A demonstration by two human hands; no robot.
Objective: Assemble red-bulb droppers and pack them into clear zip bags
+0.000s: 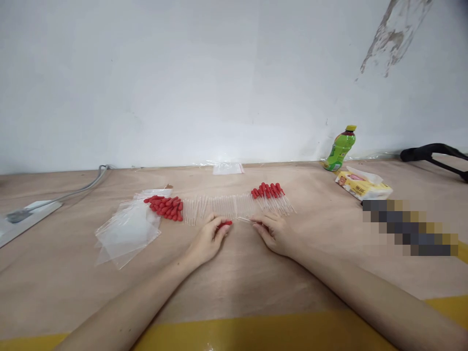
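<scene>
My left hand [209, 239] is closed on a red rubber bulb [227, 223], whose end pokes out past the thumb and fingers. Between the fingertips of my right hand [275, 233] is a thin clear dropper tube [244, 220], pointing left toward that bulb, with a small gap between the two. A row of loose clear tubes [223, 206] lies just beyond both hands. At the row's left end is a pile of red bulbs [166, 207]. Droppers with red bulbs on their tubes [269, 191] lie together at the right end.
Clear zip bags [127, 231] overlap on the left, and another small bag [228, 168] lies by the wall. To the right stand a green bottle [341, 148] and a yellow tissue pack [361, 184]. A grey cable [78, 187] runs along the left. Yellow tape [234, 334] crosses the near table.
</scene>
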